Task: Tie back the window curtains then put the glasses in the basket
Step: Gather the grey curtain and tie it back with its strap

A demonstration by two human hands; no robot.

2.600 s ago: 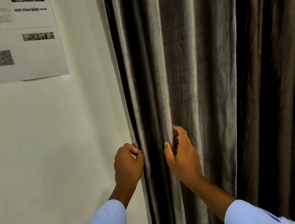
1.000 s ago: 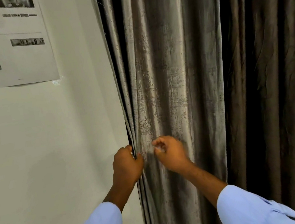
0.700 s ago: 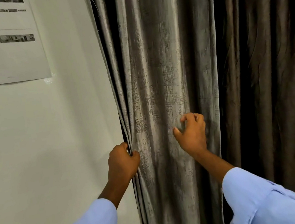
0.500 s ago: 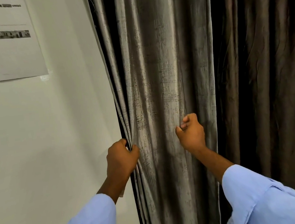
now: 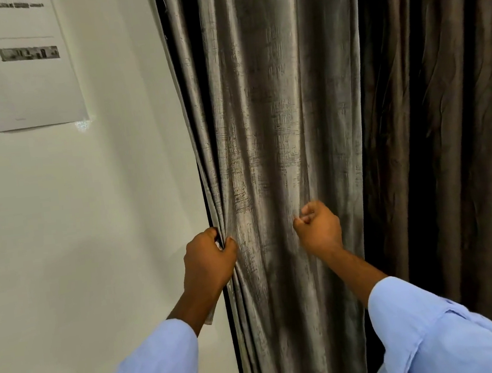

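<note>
Pale, off-white wall (image 5: 74,221) fills the space left of the curtain, and the fabric itself takes up everything else.

Nearest the camera, two light blue sleeves (image 5: 155,368) come up from the bottom edge, one on each side of the curtain's lit panel. Beyond them the left hand (image 5: 208,259) sits at the curtain's left edge, level with the right hand; its grip is closed on the bunched edge of the cloth, thumb in front and fingers wrapped behind the hem, so the folds draw together there and fan out above and below. The right hand (image 5: 320,228) is set against the same panel, nearer its right side, fingers curled into a fist with the thumb tip meeting the forefinger; a small tuck of fabric appears to be pinched in that grip, though the contact is too small to be certain.

The curtain (image 5: 274,121) hangs full height from top to bottom of the view, right against the wall's edge. Its near panel is a grey-taupe cloth with a soft sheen and a fine crosshatch weave, falling in long vertical pleats. Right of that panel the cloth turns darker brown (image 5: 447,132), more creased and in shadow.

Farther left of the curtain, high on the wall, a printed sheet (image 5: 15,83) is stuck up, carrying blurred text, a small photo strip and a square code.
</note>
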